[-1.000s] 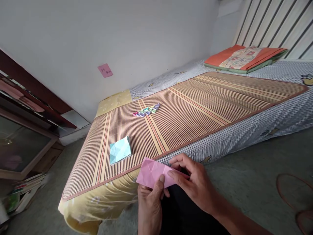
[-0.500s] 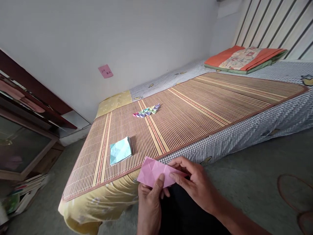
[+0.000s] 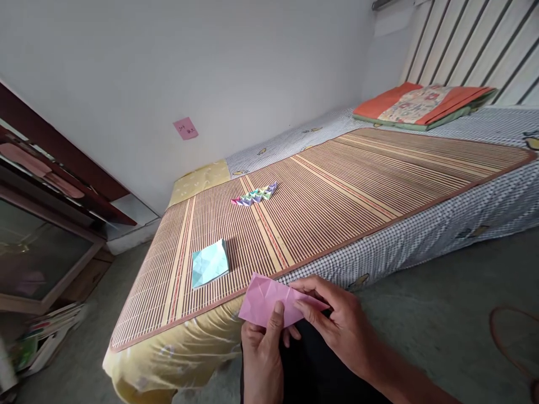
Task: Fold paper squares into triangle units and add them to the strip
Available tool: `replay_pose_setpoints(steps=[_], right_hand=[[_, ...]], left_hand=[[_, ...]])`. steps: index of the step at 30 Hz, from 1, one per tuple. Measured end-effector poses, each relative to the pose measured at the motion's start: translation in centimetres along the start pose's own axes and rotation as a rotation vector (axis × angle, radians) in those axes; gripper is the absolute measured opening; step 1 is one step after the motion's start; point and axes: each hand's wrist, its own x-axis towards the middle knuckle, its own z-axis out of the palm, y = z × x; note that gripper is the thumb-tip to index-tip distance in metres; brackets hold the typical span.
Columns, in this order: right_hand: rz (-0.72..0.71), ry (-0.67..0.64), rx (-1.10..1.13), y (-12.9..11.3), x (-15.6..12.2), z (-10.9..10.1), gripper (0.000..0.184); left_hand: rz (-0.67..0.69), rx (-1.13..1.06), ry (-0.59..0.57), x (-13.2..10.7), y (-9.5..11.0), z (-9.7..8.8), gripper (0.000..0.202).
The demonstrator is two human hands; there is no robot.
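A creased pink paper sheet (image 3: 263, 299) is held in front of the bed's near edge. My left hand (image 3: 261, 353) pinches its lower edge with the thumb on top. My right hand (image 3: 341, 325) is closed on the sheet's right end, fingers pressed along a fold. On the bamboo mat (image 3: 337, 185) lies a stack of light blue paper squares (image 3: 209, 262), just beyond the pink sheet. Farther back on the mat sits a row of small folded paper pieces in several colours (image 3: 255, 194).
The bed (image 3: 421, 235) has a checked sheet and a yellow cover at its foot. An orange and floral pillow (image 3: 421, 102) lies at the far end. A dark wooden cabinet (image 3: 46, 224) stands left, books on the floor beside it. A pink note (image 3: 186, 128) sticks to the wall.
Both hands and the pink sheet stay nearly as they were; my right fingers have shifted slightly along the fold. The view has tilted up a little.
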Motion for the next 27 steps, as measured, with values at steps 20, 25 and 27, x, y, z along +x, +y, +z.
replay_pose_setpoints(steps=[20,25,27], right_hand=[[0.304,0.000,0.301,0.3,0.8,-0.3,0.031],[0.329,0.076,0.297,0.9,0.9,-0.6,0.033],[0.329,0.091,0.303,1.0,1.0,-0.6,0.033]], left_hand=[[-0.031,-0.051,0.017,1.0,-1.2,0.3,0.040],[0.045,-0.125,0.093,0.6,-1.1,-0.1,0.038],[0.048,-0.150,0.088,0.5,-1.1,0.1,0.037]])
